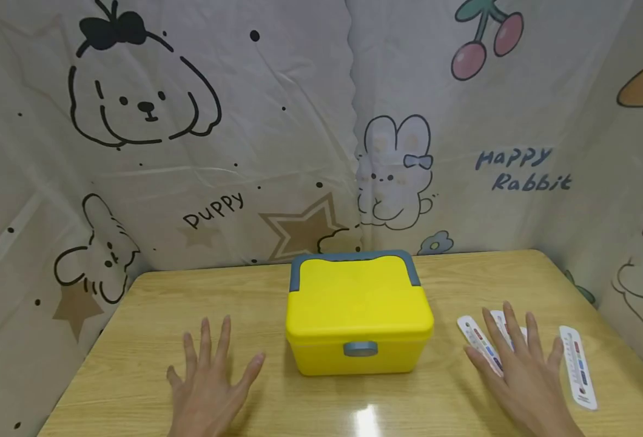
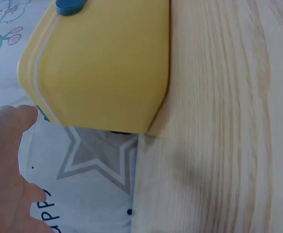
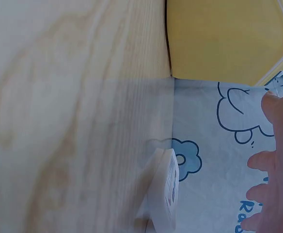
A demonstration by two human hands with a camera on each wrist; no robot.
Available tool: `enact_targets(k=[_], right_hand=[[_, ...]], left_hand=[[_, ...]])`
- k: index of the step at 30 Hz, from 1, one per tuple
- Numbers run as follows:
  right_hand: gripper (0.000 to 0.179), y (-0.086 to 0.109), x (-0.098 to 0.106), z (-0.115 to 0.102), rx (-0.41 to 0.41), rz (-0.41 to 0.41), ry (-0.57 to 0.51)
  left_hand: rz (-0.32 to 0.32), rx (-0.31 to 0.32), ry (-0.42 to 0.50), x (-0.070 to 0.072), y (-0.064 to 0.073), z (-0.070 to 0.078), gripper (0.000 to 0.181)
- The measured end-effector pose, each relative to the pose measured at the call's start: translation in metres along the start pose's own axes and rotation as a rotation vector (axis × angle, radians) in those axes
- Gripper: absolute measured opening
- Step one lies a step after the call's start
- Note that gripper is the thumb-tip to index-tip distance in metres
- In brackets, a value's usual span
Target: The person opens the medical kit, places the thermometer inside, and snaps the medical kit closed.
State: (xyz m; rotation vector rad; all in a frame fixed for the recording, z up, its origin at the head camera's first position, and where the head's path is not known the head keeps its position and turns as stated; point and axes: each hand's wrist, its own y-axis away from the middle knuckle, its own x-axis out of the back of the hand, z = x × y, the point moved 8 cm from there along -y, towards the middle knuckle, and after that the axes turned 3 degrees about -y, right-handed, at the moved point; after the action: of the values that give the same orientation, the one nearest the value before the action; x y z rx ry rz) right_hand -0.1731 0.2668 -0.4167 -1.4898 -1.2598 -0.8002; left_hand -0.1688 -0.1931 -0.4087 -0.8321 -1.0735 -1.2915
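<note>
My left hand (image 1: 207,388) is spread wide and holds nothing, to the left of the glossy yellow, box-shaped case with rounded edges, plastic by its look (image 1: 360,315). My right hand (image 1: 526,379) is just as wide and bare, over the narrow white printed strips with rounded ends (image 1: 578,367). The case stands upright near the middle of the pale wood-grain worktop (image 1: 234,291), its lid down, the oval blue-grey front catch (image 1: 360,349) facing me, the blue-grey carrying handle (image 1: 354,255) along the far side. Three strips show to its right, one partly hidden by my fingers.

To work well from here, I judge both hands should come in level and evenly, so the smooth case isn't nudged round. The catch probably wants a thumb on it while the other hand steadies a side wall. The strips look thin and flat; I'd pinch one by its long edges rather than scrape at its face, and keep my right wrist high enough not to sweep the neighbours aside.
</note>
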Motion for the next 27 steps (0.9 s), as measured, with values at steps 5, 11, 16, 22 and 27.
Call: enact_targets(k=[5, 11, 16, 22, 27], right_hand=[[0.075, 0.003, 0.001, -0.004, 0.013, -0.004, -0.008], [0.064, -0.002, 0.017, -0.021, 0.102, 0.085, -0.135], [0.055, -0.007, 0.032, -0.042, 0.157, 0.147, -0.272], [0.050, -0.019, 0.048, -0.070, 0.232, 0.171, -0.246], [0.048, -0.035, 0.057, -0.100, 0.325, 0.145, -0.227]], left_hand=[[-0.023, -0.066, 0.420, 0.004, 0.014, 0.013, 0.078], [0.076, -0.132, 0.681, 0.007, 0.022, 0.032, 0.051], [-0.087, -0.132, 0.861, -0.017, 0.023, 0.047, 0.038], [-0.448, -0.136, 1.206, -0.040, 0.029, 0.074, 0.045], [-0.578, -0.130, 1.387, -0.046, 0.031, 0.096, 0.045]])
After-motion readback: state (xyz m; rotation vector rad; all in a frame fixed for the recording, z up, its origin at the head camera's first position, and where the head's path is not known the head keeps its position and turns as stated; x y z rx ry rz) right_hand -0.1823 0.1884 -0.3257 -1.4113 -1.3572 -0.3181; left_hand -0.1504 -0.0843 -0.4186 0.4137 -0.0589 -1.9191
